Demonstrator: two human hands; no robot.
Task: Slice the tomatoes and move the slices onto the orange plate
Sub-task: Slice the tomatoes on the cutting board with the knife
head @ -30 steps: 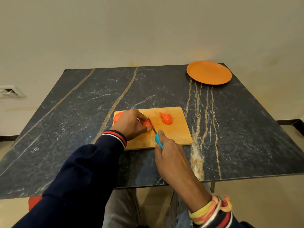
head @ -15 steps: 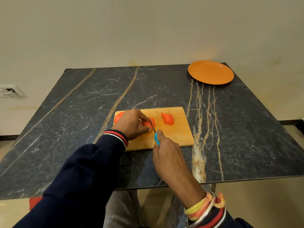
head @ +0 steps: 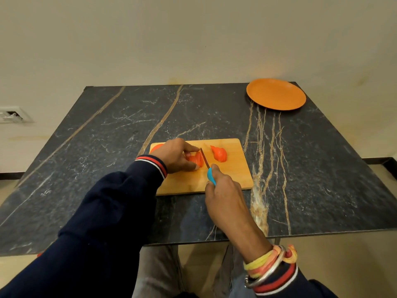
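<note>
A wooden cutting board (head: pixel 234 175) lies on the dark marble table. My left hand (head: pixel 175 155) presses down on a tomato piece (head: pixel 196 160) at the board's middle. My right hand (head: pixel 224 190) grips a knife (head: pixel 205 161) by its blue handle, and the blade stands against the right side of that piece. A group of cut slices (head: pixel 219 154) rests further right on the board. Another tomato piece (head: pixel 155 147) peeks out behind my left hand at the board's far left corner. The orange plate (head: pixel 276 96) sits bare at the table's far right corner.
The dark marble table (head: pixel 107 147) meets a cream wall at its far edge. A wall socket (head: pixel 11 116) is at the left. My legs show under the table's near edge.
The knife blade has slid a little along the tomato piece under my left hand. The view has shifted slightly; board, slices and plate stay where they were.
</note>
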